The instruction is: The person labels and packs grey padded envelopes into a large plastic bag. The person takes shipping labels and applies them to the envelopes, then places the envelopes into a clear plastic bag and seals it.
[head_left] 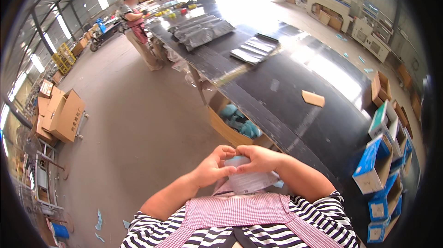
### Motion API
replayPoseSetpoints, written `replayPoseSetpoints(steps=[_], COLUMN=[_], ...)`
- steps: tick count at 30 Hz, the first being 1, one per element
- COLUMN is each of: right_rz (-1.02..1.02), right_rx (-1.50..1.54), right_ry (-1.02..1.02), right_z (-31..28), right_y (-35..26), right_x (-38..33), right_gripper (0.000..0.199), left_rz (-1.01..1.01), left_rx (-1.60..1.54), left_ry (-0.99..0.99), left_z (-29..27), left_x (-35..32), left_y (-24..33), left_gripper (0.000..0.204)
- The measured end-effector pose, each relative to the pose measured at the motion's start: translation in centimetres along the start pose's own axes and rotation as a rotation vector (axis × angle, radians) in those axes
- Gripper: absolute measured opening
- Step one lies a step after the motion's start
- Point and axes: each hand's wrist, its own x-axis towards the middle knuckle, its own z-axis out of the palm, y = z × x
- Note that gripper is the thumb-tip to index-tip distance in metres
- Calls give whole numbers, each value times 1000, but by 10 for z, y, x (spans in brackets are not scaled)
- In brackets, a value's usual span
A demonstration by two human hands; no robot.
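Close in front of my chest, both hands grip a whitish, translucent plastic bag (251, 181) with a bit of light blue at its upper end. My left hand (210, 167) pinches its left side, thumb pointing inward. From the other side my right hand (258, 159) has its fingers curled over the top, and the fingertips of both hands meet there. What lies inside the bag is hard to make out. Just beyond my hands, beside the table, a cardboard box (224, 125) holds crumpled blue-green pieces (236, 119).
A long black table (281, 86) stretches ahead to the right. On it lie grey plastic packs (203, 30), a silvery stack (255, 48) and a tan piece (313, 98). Blue-and-white boxes (373, 165) stand at the right. Cartons (64, 114) sit left; a person (134, 29) stands at the far end.
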Motion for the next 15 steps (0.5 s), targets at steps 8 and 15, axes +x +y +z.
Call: replayPoseSetpoints(steps=[8,15], right_rz=[-9,-456], right_rx=[-44,-122], right_ry=[-260,-330], right_z=[-25,-70], right_y=[-20,61], right_x=[161,352], right_gripper=[93,100], left_rz=[-236,-335], left_rx=[-49,-119], left_ry=[137,291], left_z=[-129,-240], left_x=[23,66], left_y=[-9,36], left_gripper=[59,48])
